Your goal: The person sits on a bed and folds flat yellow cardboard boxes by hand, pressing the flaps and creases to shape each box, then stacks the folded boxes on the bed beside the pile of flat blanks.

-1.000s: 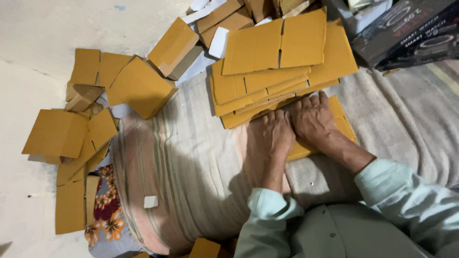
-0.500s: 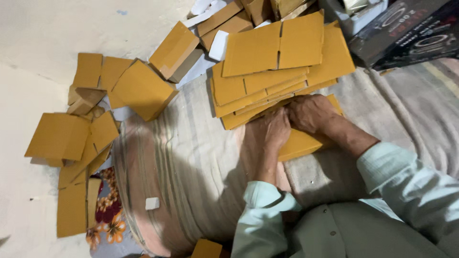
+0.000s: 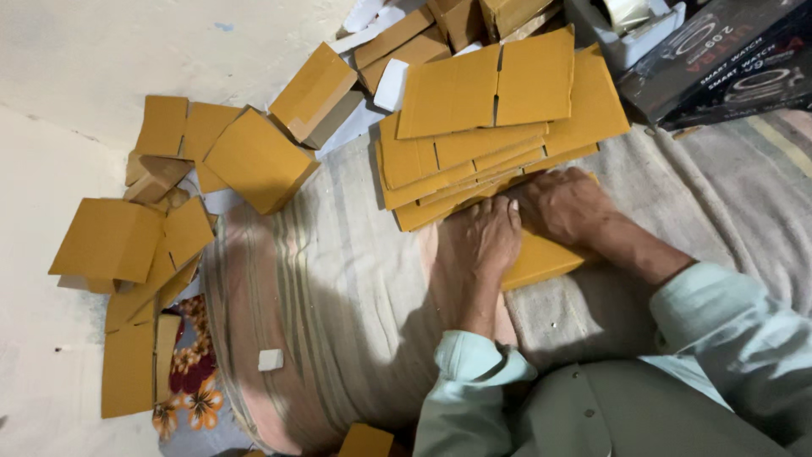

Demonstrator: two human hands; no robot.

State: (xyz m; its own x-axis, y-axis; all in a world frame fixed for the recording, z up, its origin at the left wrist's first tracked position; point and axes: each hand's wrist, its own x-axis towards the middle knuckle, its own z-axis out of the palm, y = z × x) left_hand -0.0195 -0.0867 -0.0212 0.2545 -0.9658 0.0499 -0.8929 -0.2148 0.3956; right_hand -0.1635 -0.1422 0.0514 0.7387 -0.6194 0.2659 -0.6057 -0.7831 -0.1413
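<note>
Cardboard boxes [image 3: 118, 241], folded and loose, lie at far left on the floor [image 3: 51, 355] beside a striped blanket [image 3: 338, 279]. Left hand [image 3: 484, 237] rests flat, fingers together, pressing a flat cardboard sheet [image 3: 541, 258]; it grasps nothing. Right hand [image 3: 565, 203] presses the same sheet, palm down, just below a stack of flat cardboard [image 3: 499, 118]. Dark boxes [image 3: 719, 59] lie at far right.

Centre of frame: the left hand [image 3: 484, 239] and right hand [image 3: 565, 206] press side by side, palms down, on a flat yellow-brown cardboard blank [image 3: 541, 258] lying on a striped blanket [image 3: 338, 279]. A fanned stack of flat blanks [image 3: 499, 127] lies just above the hands, its lower edge touching the fingers. Folded cardboard boxes [image 3: 254, 156] lie scattered at upper left. Black printed boxes [image 3: 719, 59] occupy the upper right corner.
</note>
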